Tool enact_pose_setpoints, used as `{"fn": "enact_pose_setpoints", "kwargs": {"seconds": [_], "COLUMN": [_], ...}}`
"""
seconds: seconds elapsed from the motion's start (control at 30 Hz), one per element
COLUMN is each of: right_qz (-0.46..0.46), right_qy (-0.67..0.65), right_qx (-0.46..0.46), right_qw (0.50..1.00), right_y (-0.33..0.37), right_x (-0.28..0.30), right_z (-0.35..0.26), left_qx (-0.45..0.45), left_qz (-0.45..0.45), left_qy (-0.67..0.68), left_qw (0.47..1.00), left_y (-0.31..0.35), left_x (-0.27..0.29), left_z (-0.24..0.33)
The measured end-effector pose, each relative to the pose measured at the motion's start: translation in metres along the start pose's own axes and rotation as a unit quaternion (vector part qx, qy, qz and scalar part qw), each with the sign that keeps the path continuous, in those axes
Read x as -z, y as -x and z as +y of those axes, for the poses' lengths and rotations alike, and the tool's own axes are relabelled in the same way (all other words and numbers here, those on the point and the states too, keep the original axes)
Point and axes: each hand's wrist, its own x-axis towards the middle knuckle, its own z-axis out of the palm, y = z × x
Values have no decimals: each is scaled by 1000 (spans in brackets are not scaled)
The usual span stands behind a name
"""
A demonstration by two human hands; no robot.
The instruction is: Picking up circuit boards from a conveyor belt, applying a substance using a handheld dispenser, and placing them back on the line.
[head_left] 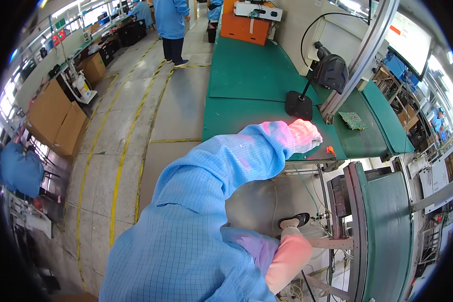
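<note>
My left hand (306, 136), in a pale glove and a blue checked sleeve, rests at the front edge of the green-topped bench (246, 113). Its fingers look curled inward, and whatever may be in them is hidden. Red light falls across the glove and cuff. Just beyond it stands a black scanner (332, 73) on a round-based stand (298, 105). A small orange object (330, 150) lies right beside my fingertips. Further right, a green circuit board (353, 121) lies on the conveyor belt (360, 141). My right hand is out of the picture.
A metal post (360, 60) rises between bench and conveyor. An orange box (244, 29) carries a white device at the bench's far end. Below right runs a green belt section (387, 236) on a frame with loose cables. A person in blue (171, 20) stands in the aisle.
</note>
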Motion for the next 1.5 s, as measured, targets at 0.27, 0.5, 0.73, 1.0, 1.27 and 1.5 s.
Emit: {"fn": "enact_pose_setpoints", "kwargs": {"seconds": [0.27, 0.5, 0.73, 1.0, 1.27, 1.5], "right_qz": [3, -9, -44, -75, -50, -22], "right_qy": [41, -89, -180, -214, -194, 9], "right_qx": [63, -28, -104, -157, -174, 12], "right_qw": [997, 996, 977, 961, 964, 1000], "right_y": [0, -8, -18, -20, -12, 0], "right_x": [-1, -22, -40, -42, -26, -2], "right_z": [-3, 24, 53, 59, 24, -8], "left_qx": [-15, -15, 48, 117, 65, 58], "left_qz": [21, 25, 83, 99, -23, -9], "left_qy": [-4, 0, -60, -29, -99, -83], "left_qw": [1000, 1000, 994, 988, 993, 995], "left_y": [-2, -1, -2, -2, -6, -2], "left_x": [-6, -7, -4, -10, -21, -7], "left_z": [-5, -6, 0, -6, -13, -3]}}
